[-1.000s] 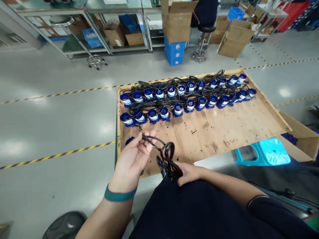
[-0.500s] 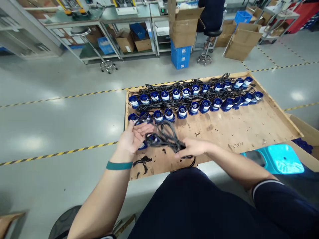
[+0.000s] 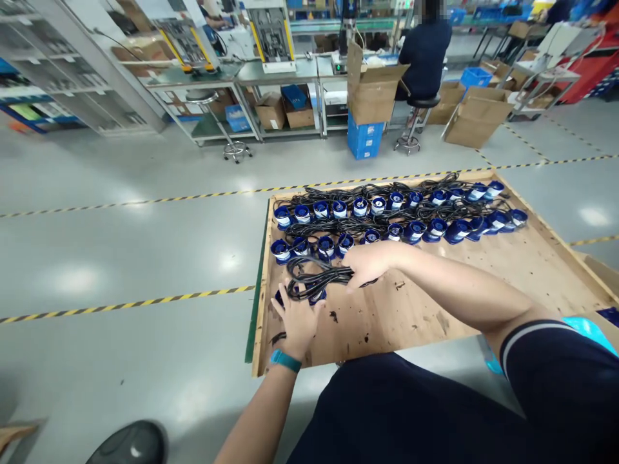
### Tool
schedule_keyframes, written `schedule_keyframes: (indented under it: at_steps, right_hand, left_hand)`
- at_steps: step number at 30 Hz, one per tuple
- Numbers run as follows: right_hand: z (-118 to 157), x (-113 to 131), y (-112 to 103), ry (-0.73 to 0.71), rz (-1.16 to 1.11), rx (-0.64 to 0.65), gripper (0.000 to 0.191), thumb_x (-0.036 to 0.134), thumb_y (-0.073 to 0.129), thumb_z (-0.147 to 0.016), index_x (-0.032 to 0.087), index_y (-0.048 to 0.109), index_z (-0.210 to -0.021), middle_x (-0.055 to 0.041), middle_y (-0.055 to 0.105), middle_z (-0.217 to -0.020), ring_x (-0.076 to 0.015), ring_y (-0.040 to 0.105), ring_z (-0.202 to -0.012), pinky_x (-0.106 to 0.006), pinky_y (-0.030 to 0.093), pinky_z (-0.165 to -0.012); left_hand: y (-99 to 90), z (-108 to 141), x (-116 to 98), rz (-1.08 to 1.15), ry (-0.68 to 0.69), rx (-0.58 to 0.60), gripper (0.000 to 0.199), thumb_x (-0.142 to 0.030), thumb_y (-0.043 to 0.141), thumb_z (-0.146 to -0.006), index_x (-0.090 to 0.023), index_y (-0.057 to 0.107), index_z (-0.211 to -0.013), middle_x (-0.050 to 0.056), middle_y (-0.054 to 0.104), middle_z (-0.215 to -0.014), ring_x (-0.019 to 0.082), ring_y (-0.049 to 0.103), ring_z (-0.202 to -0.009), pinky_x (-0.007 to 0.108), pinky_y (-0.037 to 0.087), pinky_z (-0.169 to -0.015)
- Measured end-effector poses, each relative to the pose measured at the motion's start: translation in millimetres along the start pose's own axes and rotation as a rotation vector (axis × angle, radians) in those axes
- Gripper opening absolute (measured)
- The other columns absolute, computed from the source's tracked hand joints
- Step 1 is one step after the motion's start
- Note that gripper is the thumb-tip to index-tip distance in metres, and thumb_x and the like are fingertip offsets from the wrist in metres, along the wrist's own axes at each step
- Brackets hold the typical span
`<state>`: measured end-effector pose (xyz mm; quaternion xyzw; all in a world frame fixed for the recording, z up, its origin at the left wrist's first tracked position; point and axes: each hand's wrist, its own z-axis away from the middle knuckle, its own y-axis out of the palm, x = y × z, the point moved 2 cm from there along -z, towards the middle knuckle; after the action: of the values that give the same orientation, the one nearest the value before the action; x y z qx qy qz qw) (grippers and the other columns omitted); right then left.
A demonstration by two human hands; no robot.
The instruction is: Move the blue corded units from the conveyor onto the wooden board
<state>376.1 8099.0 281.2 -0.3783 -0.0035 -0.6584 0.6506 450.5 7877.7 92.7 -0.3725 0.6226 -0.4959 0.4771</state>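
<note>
A coiled bundle of black cable (image 3: 316, 274) is gripped by my right hand (image 3: 371, 263), its loops pointing left above the wooden tray (image 3: 416, 299). My left hand (image 3: 298, 320) is open with fingers spread, palm down at the tray's front left corner. Its fingertips are beside the cable loops and a dark blue round part (image 3: 318, 296); whether they touch is hard to tell. A second blue part is mostly covered by those fingers. Behind the bundle stand rows of blue cup-shaped parts with white labels (image 3: 281, 251), and black cables (image 3: 309, 230) lie between the rows.
The tray has a raised wooden rim (image 3: 546, 225). A turquoise stool (image 3: 587, 328) stands by its front right corner. Across the floor are workbenches (image 3: 271, 74), a cardboard box (image 3: 370, 96) on blue crates (image 3: 363, 138), and a seated person (image 3: 425, 58).
My left hand has turned from palm up to palm down and spread over the front left parts. My right hand has carried the cable bundle slightly forward. The view has tilted up.
</note>
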Motion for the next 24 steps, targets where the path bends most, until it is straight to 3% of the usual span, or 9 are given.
schedule_keyframes:
  at_steps: [3, 5, 9, 12, 15, 18, 20, 22, 24]
  right_hand:
    - [-34.0, 13.1, -6.9, -0.11, -0.062, 0.052, 0.046, 0.054, 0.076, -0.076, 0.013, 0.072, -0.098, 0.0027, 0.064, -0.064, -0.0141, 0.06, -0.052, -0.025, 0.048, -0.051]
    - [-66.5, 15.7, -9.0, -0.101, -0.004, 0.011, 0.047, 0.052, 0.076, -0.076, 0.011, 0.072, -0.099, -0.0004, 0.067, -0.068, -0.0158, 0.062, -0.055, -0.026, 0.05, -0.053]
    - [-132.5, 13.5, 2.7, 0.037, 0.318, -0.152, 0.029, 0.028, 0.071, -0.083, 0.005, 0.074, -0.101, -0.0157, 0.075, -0.09, -0.0256, 0.073, -0.079, -0.032, 0.058, -0.069]
    - [-163.7, 11.2, 21.9, 0.091, 0.404, -0.238, 0.025, 0.008, 0.062, -0.085, 0.003, 0.073, -0.107, -0.0244, 0.074, -0.109, -0.0323, 0.073, -0.102, -0.039, 0.059, -0.082]
    - [-175.4, 8.7, 37.9, 0.082, 0.408, -0.277, 0.031, 0.006, 0.055, -0.09, 0.0, 0.068, -0.117, -0.0259, 0.073, -0.114, -0.032, 0.073, -0.103, -0.041, 0.059, -0.081]
    - [-169.2, 8.9, 46.0, 0.058, 0.409, -0.303, 0.026, 0.009, 0.053, -0.094, 0.0, 0.068, -0.114, -0.0216, 0.074, -0.111, -0.0286, 0.073, -0.096, -0.037, 0.058, -0.073]
    - [-160.6, 10.5, 50.2, 0.017, 0.392, -0.319, 0.022, 0.016, 0.052, -0.098, 0.009, 0.07, -0.109, -0.0119, 0.076, -0.111, -0.022, 0.072, -0.095, -0.029, 0.056, -0.072]
    - [-156.2, 7.1, 54.5, -0.047, 0.38, -0.378, 0.029, 0.022, 0.042, -0.106, 0.024, 0.066, -0.123, 0.0001, 0.073, -0.121, -0.0115, 0.068, -0.103, -0.021, 0.052, -0.077]
    - [-156.6, -6.6, 62.3, -0.069, 0.414, -0.469, 0.034, 0.023, 0.039, -0.109, 0.034, 0.06, -0.133, 0.0053, 0.068, -0.132, -0.008, 0.066, -0.109, -0.021, 0.05, -0.087]
  left_hand:
    - [8.2, -22.9, -3.2, 0.0, -0.053, 0.076, 0.054, -0.052, 0.05, -0.098, -0.012, 0.064, -0.132, 0.025, 0.061, -0.14, 0.045, 0.041, -0.142, 0.073, 0.027, -0.115]
    - [6.8, -30.3, -2.3, 0.005, -0.065, 0.057, 0.05, -0.049, 0.042, -0.102, -0.013, 0.068, -0.126, 0.021, 0.07, -0.123, 0.042, 0.051, -0.132, 0.069, 0.032, -0.111]
    - [2.6, -34.3, 7.2, -0.02, -0.026, 0.016, 0.048, -0.044, 0.04, -0.103, -0.012, 0.073, -0.116, 0.02, 0.074, -0.11, 0.037, 0.059, -0.12, 0.062, 0.036, -0.108]
    - [4.3, -33.7, 16.8, -0.041, -0.007, 0.01, 0.045, -0.042, 0.042, -0.102, -0.011, 0.074, -0.109, 0.02, 0.073, -0.113, 0.036, 0.059, -0.119, 0.061, 0.036, -0.11]
    - [7.2, -28.8, 19.3, -0.071, 0.031, -0.039, 0.059, -0.053, 0.049, -0.097, -0.006, 0.064, -0.129, 0.025, 0.067, -0.127, 0.037, 0.056, -0.125, 0.062, 0.034, -0.113]
    - [6.6, -17.7, 13.5, -0.143, 0.107, -0.081, 0.079, -0.063, 0.054, -0.09, -0.01, 0.05, -0.147, 0.03, 0.053, -0.144, 0.044, 0.049, -0.134, 0.071, 0.03, -0.112]
    - [3.9, -11.6, 12.6, -0.153, 0.145, -0.12, 0.071, -0.059, 0.05, -0.09, -0.02, 0.05, -0.15, 0.028, 0.046, -0.153, 0.047, 0.04, -0.142, 0.077, 0.027, -0.11]
    - [3.5, -16.0, 20.3, -0.058, 0.116, -0.155, 0.069, -0.059, 0.05, -0.086, -0.028, 0.052, -0.148, 0.022, 0.05, -0.152, 0.048, 0.037, -0.146, 0.079, 0.029, -0.108]
    - [9.6, -33.1, 31.2, 0.11, 0.134, -0.076, 0.064, -0.059, 0.058, -0.075, -0.046, 0.059, -0.138, 0.01, 0.067, -0.136, 0.048, 0.047, -0.138, 0.076, 0.039, -0.099]
